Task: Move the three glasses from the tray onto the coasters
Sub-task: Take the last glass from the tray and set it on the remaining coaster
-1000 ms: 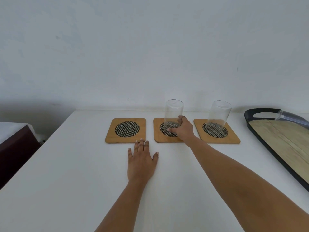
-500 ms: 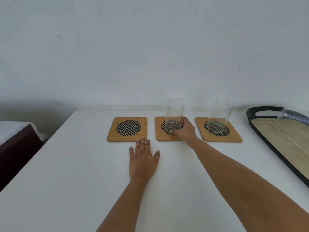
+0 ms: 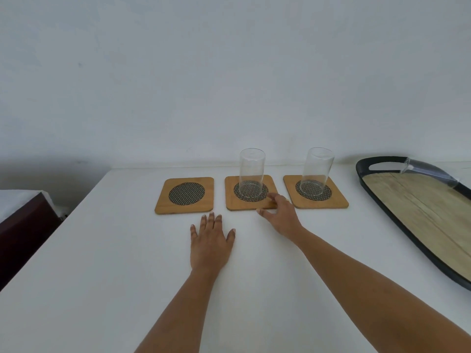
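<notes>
Three wooden coasters with dark mesh centres lie in a row on the white table. The left coaster [image 3: 184, 194] is bare. A clear glass [image 3: 251, 171] stands on the middle coaster [image 3: 251, 203], and a second glass [image 3: 316, 171] stands on the right coaster [image 3: 339, 200]. A third glass [image 3: 430, 173] stands tilted in view on the black-rimmed wooden tray [image 3: 382, 197] at the right. My right hand [image 3: 280, 215] hovers just in front of the middle coaster, fingers apart, holding nothing. Flat on the table below the coasters rests my left hand [image 3: 210, 242], fingers spread.
A white wall rises right behind the table. At the far left, below the table's edge, stands dark brown furniture [image 3: 23, 233] with a white top. The tray runs along the right side toward the front.
My right hand has let go of the middle glass and drawn back toward me. The glass now stands alone on the middle coaster. My left hand has stayed put.
</notes>
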Demonstrator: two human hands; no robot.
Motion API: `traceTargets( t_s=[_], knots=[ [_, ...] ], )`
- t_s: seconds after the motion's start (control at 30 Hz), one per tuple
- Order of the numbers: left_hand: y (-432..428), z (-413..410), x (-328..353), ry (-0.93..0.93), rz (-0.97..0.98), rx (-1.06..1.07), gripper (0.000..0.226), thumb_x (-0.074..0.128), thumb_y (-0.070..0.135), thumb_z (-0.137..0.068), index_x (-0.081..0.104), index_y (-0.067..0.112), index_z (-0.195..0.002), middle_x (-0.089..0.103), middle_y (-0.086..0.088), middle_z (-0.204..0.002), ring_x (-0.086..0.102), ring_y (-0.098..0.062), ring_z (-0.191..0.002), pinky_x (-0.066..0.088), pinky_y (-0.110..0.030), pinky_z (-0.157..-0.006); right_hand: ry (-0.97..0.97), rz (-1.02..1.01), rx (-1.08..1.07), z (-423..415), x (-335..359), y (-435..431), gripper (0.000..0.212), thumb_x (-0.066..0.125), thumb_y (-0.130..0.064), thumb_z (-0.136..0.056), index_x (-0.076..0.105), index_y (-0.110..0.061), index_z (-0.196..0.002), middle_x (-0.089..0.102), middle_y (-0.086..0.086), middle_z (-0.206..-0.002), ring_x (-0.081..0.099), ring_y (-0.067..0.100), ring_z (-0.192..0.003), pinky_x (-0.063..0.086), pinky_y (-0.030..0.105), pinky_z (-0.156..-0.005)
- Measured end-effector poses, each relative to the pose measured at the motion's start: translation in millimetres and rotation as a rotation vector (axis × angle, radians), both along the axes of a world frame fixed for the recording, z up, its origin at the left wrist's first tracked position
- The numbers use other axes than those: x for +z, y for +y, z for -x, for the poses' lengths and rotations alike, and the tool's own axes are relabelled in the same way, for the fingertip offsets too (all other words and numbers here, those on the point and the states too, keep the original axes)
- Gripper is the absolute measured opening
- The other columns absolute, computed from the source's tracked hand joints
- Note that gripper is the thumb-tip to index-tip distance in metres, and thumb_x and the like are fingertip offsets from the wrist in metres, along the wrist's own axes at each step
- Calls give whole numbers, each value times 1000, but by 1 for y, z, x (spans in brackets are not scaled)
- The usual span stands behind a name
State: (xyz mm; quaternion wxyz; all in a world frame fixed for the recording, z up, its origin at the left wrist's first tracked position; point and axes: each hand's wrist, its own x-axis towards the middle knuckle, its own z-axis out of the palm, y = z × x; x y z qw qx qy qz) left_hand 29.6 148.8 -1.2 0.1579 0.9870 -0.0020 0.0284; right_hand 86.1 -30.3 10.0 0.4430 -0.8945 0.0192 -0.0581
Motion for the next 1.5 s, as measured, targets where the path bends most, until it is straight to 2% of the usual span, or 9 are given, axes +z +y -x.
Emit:
traceTargets(
  t_s=[0.13, 0.3, 0.43, 0.7, 0.93, 1.17, 1.5],
  knots=[
    [-24, 17, 2, 34, -19, 7, 61, 23, 47, -96, 13, 15, -147, 11, -6, -159, 2, -23, -148, 3, -49, -119, -9, 157, 66, 22, 3, -21, 50, 64, -26, -86, 48, -10, -129, 49, 7, -137, 43, 21, -128, 32, 27, -105],
    [-70, 34, 6, 80, -15, -79, 60, 25, 46, -96, 13, 17, -147, 9, -4, -159, 1, -21, -148, 2, -52, -118, -41, 463, 110, 47, 15, -69, 46, 58, -33, -89, 49, -13, -129, 42, 1, -143, 41, 18, -130, 38, 31, -102],
    [-116, 37, 10, 99, -23, -160, 60, 25, 47, -96, 13, 17, -147, 6, -3, -160, 1, -21, -148, 3, -53, -117, -51, 593, 47, 66, 27, -118, 45, 56, -36, -89, 51, -15, -129, 43, 3, -144, 43, 20, -131, 39, 33, -103],
    [-217, 26, 12, 124, 3, -362, 62, 28, 45, -96, 11, 16, -148, 8, -4, -159, 2, -20, -148, 3, -48, -119, -10, 645, -171, 78, 37, -224, 45, 52, -35, -91, 50, -11, -129, 47, 5, -140, 42, 22, -130, 38, 34, -104],
    [-277, 1, 8, 86, -10, -429, 61, 27, 44, -97, 12, 14, -147, 7, -6, -159, 0, -22, -148, 2, -45, -120, 62, 675, -290, 70, 23, -288, 50, 49, -34, -92, 41, -12, -136, 36, 9, -149, 34, 24, -137, 30, 39, -114],
    [-298, -20, 2, -15, -34, -420, 62, 24, 45, -97, 9, 13, -148, 1, -8, -160, -5, -22, -147, 1, -41, -120, 158, 769, -324, 34, 27, -327, 61, 44, -38, -94, 24, -10, -144, 19, 11, -156, 16, 26, -145, 20, 47, -117],
    [-299, -21, -4, -26, -44, -398, 64, 22, 48, -96, 8, 13, -148, 4, -6, -160, -2, -20, -148, 4, -42, -121, 296, 758, -373, -20, 54, -364, 80, 41, -44, -94, -1, -1, -148, -5, 13, -159, -6, 26, -148, 6, 46, -119]
  ],
)
